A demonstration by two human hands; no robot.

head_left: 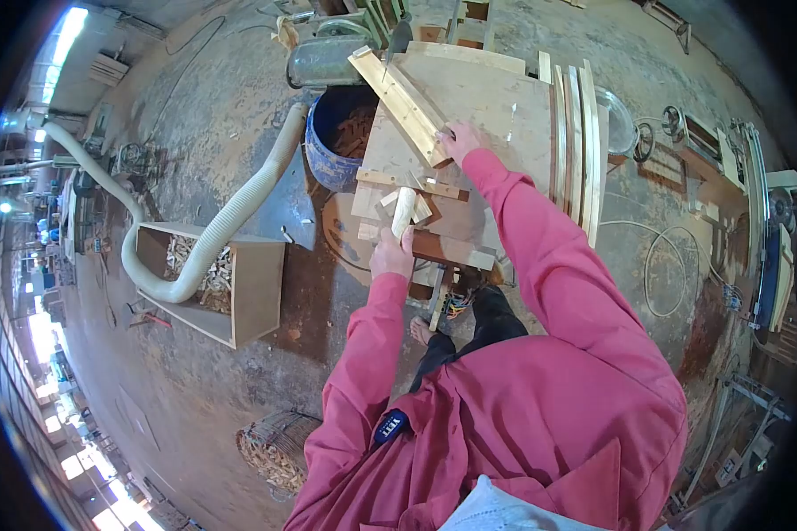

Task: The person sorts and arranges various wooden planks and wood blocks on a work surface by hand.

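one plywood worktable [496,106] stands on stained concrete floor [195,380] amid machines.

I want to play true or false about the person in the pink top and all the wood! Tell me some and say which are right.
1. The left hand holds a short pale piece of wood. True.
2. The right hand rests on a long wooden strip lying on the work table. True.
3. The barrel beside the table is red. False: it is blue.
4. The pale hose ends in a wooden box with wood scraps. True.
5. The sleeves are green. False: they are pink-red.
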